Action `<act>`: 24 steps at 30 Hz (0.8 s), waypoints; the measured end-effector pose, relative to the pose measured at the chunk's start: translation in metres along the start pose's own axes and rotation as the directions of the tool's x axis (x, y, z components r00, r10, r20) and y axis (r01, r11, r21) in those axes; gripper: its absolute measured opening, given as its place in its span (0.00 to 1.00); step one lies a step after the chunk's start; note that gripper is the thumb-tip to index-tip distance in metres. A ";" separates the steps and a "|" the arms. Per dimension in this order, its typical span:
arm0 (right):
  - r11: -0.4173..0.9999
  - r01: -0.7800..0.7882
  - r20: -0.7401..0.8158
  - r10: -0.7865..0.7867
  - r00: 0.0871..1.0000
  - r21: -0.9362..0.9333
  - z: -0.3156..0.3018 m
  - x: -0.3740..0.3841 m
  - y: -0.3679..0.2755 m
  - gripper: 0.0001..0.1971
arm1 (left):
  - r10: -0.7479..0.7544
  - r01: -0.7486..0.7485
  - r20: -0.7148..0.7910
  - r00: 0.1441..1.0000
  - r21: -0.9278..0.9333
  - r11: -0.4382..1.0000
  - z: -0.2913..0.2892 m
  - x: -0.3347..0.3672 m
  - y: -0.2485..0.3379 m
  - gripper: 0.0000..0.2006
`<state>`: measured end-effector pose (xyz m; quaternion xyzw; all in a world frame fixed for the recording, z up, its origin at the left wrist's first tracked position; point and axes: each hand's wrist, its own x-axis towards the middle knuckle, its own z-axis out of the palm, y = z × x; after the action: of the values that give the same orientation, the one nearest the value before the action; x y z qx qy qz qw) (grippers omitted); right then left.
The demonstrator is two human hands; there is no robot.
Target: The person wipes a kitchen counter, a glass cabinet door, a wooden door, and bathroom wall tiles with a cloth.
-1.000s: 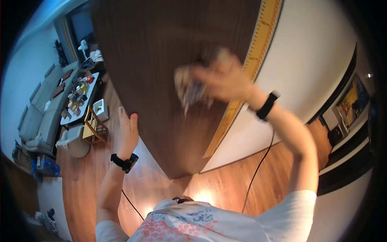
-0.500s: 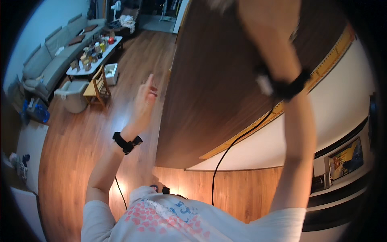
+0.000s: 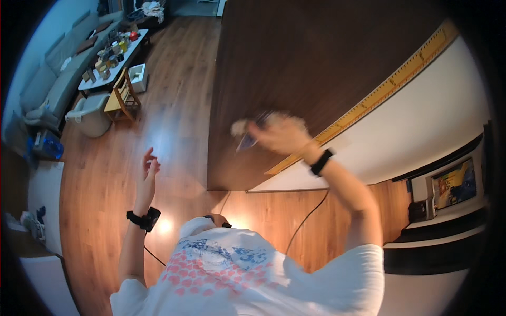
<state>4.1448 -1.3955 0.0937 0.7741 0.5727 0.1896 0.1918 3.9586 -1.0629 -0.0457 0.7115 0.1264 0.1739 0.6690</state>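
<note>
My right hand (image 3: 284, 135) is pressed against a dark brown wood-grain panel (image 3: 295, 63). Its fingers close over a crumpled cloth (image 3: 240, 128), pale with dark patches, smeared by motion. Just beside that wrist runs a yellow strip with ruler-like marks (image 3: 363, 108), along the panel's edge. My left hand (image 3: 146, 176) hangs in the air over the wooden floor, left of the panel, fingers apart and slightly bent, holding nothing. Each wrist wears a black band, and dark cables trail down from the arms.
A long low table (image 3: 113, 71) crowded with jars stands far left, with a grey sofa (image 3: 63, 68) behind it. Nearer are a wooden chair (image 3: 122, 100), a grey tub-shaped seat (image 3: 90, 117) and a white box (image 3: 138, 78). A white wall (image 3: 400, 121) adjoins the panel on the right.
My right hand has come down from the panel's far upper part to its near end with the cloth. My left hand has dropped lower and leftward. The whole view has shifted somewhat.
</note>
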 end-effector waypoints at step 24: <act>0.401 -0.834 0.415 0.732 0.540 0.379 0.215 -0.174 -0.178 0.15 | 0.010 -0.032 0.190 0.982 0.114 0.993 0.029 0.027 0.057 0.17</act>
<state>4.0625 -1.5316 -0.1943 0.9845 0.1472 0.0174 -0.0936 3.9919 -1.0826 0.0119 0.7638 0.0647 0.1052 0.6336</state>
